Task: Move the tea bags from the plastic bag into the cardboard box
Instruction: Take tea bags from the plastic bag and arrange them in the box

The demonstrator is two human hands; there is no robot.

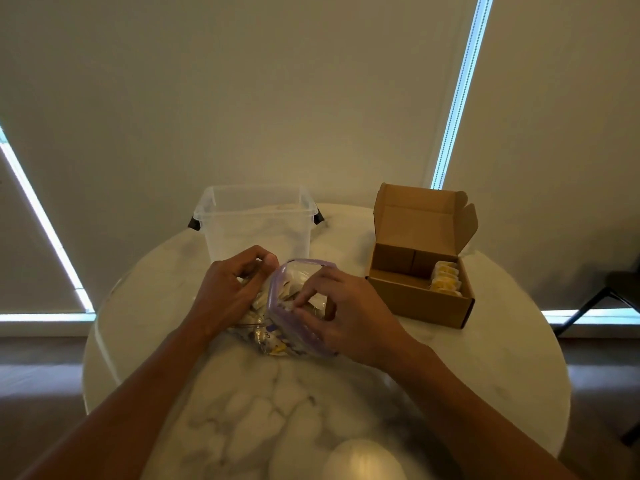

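A clear plastic bag (277, 341) with a purple zip rim stands open on the round marble table (485, 358), holding several white and yellow tea bags. My left hand (225, 289) grips the bag's left side, fingers curled on the plastic. My right hand (346, 313) reaches into the bag's mouth, with its fingertips pinching a tea bag (317, 301) inside. The open cardboard box (415, 299) sits to the right, lid up, with several yellow tea bags (445, 280) standing in a row at its right end.
An empty clear plastic bin (256, 220) with black handles stands just behind the bag. Closed blinds fill the background. A dark chair frame (595, 299) is at the far right, beyond the table edge.
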